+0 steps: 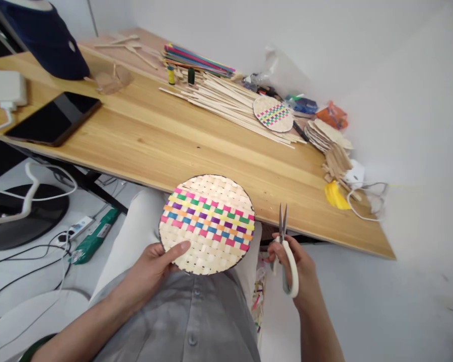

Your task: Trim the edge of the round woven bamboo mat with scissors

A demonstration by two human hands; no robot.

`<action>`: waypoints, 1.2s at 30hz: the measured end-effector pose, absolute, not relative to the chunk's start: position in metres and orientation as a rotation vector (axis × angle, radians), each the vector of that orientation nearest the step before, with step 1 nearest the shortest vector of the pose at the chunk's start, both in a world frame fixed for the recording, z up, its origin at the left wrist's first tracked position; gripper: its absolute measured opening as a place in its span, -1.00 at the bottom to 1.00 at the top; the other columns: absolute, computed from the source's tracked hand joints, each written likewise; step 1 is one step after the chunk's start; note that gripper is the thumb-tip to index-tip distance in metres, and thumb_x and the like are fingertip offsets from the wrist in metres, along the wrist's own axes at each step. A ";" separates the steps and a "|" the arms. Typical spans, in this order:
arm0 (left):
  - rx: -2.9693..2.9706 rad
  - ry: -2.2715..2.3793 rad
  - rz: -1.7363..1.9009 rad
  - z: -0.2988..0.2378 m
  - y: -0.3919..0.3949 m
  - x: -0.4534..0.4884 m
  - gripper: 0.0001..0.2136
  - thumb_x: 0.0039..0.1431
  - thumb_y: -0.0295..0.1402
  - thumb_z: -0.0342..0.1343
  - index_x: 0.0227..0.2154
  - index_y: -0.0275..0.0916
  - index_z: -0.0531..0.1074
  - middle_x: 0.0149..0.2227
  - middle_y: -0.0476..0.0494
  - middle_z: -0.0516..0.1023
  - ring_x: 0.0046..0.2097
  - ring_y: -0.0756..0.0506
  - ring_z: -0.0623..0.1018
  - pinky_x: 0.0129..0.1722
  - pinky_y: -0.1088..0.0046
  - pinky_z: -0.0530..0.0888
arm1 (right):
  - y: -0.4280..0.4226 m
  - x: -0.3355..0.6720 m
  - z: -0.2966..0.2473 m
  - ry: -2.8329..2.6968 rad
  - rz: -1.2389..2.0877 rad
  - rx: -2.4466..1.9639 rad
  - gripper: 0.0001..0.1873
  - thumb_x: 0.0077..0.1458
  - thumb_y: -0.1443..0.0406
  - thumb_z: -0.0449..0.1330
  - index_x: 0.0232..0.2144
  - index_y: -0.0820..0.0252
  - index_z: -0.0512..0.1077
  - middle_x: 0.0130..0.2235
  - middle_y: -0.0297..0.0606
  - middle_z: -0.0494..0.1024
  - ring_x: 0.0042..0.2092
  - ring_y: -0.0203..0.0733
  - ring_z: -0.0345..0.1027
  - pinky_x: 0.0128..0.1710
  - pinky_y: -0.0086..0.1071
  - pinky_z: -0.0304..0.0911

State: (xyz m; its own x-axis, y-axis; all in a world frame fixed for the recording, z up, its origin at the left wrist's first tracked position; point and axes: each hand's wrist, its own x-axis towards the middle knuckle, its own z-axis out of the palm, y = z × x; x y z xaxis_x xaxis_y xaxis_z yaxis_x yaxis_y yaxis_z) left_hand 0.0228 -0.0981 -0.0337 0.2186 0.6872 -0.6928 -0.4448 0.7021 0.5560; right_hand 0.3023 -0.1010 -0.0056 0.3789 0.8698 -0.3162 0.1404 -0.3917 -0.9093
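a round woven disc (pixel 211 226) is held over the lap, its patterned face turned up: pale flat strips, crossed through the middle by slanting checkered bands of pink, green, yellow, purple, orange and blue. a thin dark line edges it, perhaps stitching, though that is too small to tell. to its right, well apart, white-handled scissors (pixel 283 234) point away, metal blades slightly parted.

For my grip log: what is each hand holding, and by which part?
Left hand: the round woven disc, by its lower-left edge, thumb on top. Right hand: the scissors, by the white handles.
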 end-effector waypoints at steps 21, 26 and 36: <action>0.271 1.206 1.194 0.034 0.025 0.007 -0.77 0.29 -0.65 -0.02 -0.32 -0.36 0.53 -0.33 -0.07 0.70 -0.21 0.03 0.68 -0.22 0.64 0.63 | -0.113 0.325 0.003 -0.748 0.925 -1.764 -0.33 -0.27 -0.11 0.41 -0.23 0.25 0.46 -0.53 -0.37 0.49 -0.53 -0.25 0.36 -0.50 -0.35 0.34; 0.581 1.371 0.941 0.029 -0.006 0.000 -0.78 0.23 -0.49 0.03 -0.29 -0.31 0.61 -0.20 -0.24 0.72 -0.18 -0.13 0.70 -0.20 0.47 0.67 | -0.119 0.341 -0.003 -0.746 0.860 -1.789 -0.37 -0.19 -0.08 0.40 -0.20 0.24 0.47 -0.49 -0.35 0.52 -0.51 -0.23 0.40 -0.43 -0.31 0.39; 2.507 1.414 0.730 -0.024 0.003 0.069 -0.14 0.27 0.18 -0.24 0.28 -0.60 0.17 0.34 -0.56 0.20 0.38 -0.37 0.17 0.32 -0.05 0.19 | -0.127 0.355 -0.007 -0.730 0.699 -1.766 -0.39 -0.09 -0.09 0.36 -0.15 0.25 0.49 -0.47 -0.32 0.53 -0.47 -0.18 0.44 -0.39 -0.31 0.41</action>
State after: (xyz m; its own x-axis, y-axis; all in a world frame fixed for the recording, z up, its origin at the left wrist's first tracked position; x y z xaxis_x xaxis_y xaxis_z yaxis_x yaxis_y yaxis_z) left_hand 0.0687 0.0025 -0.0241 0.4297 0.8402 0.3308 0.7562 -0.5350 0.3766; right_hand 0.3548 -0.1267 -0.0072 0.6427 0.7581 -0.1107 0.1440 -0.2615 -0.9544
